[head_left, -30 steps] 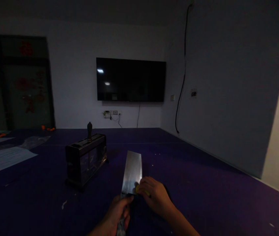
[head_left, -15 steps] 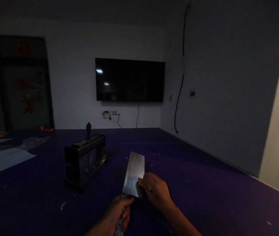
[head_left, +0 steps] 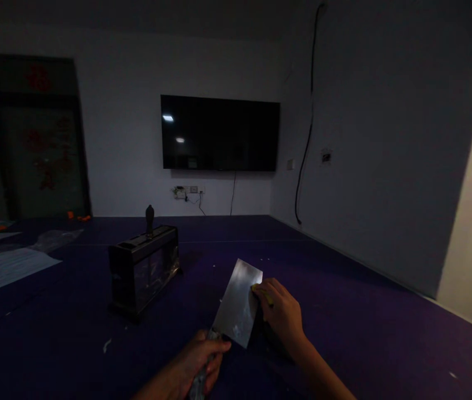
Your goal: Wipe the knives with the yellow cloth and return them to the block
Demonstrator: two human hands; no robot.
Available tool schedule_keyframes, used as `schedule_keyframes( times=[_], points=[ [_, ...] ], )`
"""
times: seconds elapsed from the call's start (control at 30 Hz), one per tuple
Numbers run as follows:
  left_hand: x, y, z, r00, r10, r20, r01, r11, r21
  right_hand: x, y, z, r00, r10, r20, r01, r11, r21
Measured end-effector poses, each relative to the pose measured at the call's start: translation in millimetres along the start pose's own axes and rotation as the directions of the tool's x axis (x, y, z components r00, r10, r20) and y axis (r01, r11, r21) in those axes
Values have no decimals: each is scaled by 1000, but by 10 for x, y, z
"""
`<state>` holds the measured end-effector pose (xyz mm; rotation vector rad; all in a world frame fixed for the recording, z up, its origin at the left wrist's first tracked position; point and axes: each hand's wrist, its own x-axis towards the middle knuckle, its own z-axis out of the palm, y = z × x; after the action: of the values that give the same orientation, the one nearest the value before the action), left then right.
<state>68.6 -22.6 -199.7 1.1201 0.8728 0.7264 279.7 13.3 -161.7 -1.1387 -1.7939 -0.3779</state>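
Note:
A cleaver (head_left: 238, 303) with a broad metal blade is held up in front of me, its blade slanting away to the upper right. My left hand (head_left: 202, 358) is closed round its handle, the thumb lying near the base of the blade. At the blade's right edge, my right hand (head_left: 281, 308) pinches a small yellow thing (head_left: 263, 293), mostly covered by the fingers; I cannot make out its kind. To the left stands a black knife block (head_left: 144, 269) with clear sides, and one dark handle sticks up from its top.
The surface is a dark purple table (head_left: 344, 316) with small white scraps on it. Printed paper (head_left: 11, 269) and clear plastic lie at the left, with orange objects (head_left: 78, 217) behind. A television (head_left: 219, 133) hangs on the far wall. A wall runs along the right.
The cleaver's blade has tilted further to the right. My right hand has moved up and right with the yellow thing, along the blade's edge toward its far end.

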Motion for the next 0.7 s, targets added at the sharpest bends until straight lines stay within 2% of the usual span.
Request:
schedule_keyframes(
  times=[0.17,0.33,0.5,0.6,0.7],
  points=[
    [-21,-14,-19,998,-22,60,21,1000,12,14,119,-39,990,63,-129,-74,994,-82],
    [-23,-17,-21,997,-39,60,38,999,24,28,179,-65,972,81,-220,-111,986,-126],
    [-30,-11,-12,999,-36,40,35,999,30,26,204,-61,970,85,-227,-119,983,-142],
    [-10,-13,-13,995,-85,50,81,994,69,25,207,-57,974,71,-215,-95,990,-107],
    [18,-30,-15,994,-106,4,105,991,87,27,187,-56,977,53,-208,-71,994,-81]
  ],
)
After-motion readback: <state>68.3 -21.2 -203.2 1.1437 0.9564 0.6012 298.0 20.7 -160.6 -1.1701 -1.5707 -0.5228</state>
